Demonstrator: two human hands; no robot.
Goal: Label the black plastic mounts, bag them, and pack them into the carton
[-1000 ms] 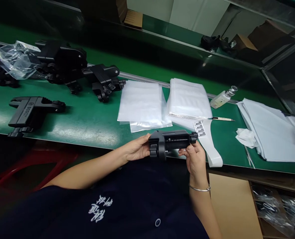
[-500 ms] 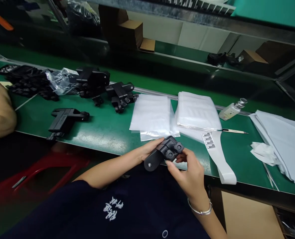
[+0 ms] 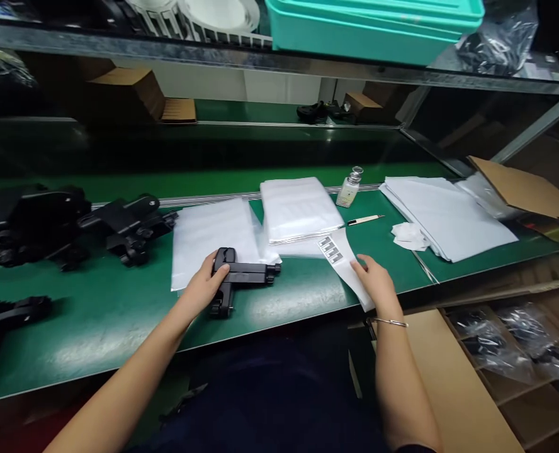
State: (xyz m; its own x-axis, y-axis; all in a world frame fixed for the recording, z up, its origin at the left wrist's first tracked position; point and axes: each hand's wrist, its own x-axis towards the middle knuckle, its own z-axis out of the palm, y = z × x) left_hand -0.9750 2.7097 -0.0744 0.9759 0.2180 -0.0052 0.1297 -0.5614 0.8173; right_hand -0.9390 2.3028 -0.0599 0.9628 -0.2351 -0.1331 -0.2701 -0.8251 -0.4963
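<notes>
A black plastic part [image 3: 242, 277] lies on the green table [image 3: 119, 314], partly over a clear plastic bag [image 3: 208, 236]. My left hand [image 3: 204, 286] rests on its left end, fingers curled around it. My right hand [image 3: 374, 280] is off the part and lies on a white label strip [image 3: 343, 261] with printed barcodes, its fingers bent onto the paper. A silver bracelet circles my right wrist.
More black parts [image 3: 123, 223] lie at the left. A stack of clear bags [image 3: 298, 211], a small bottle [image 3: 349, 189], a pen [image 3: 364, 219] and white sheets [image 3: 444, 214] lie behind. Cardboard boxes with bagged parts [image 3: 506, 340] stand at the lower right. A teal bin [image 3: 369, 28] sits on the shelf.
The black part was held in both hands near my body; now it lies on the table under my left hand. My right hand has let go and moved right onto the label strip.
</notes>
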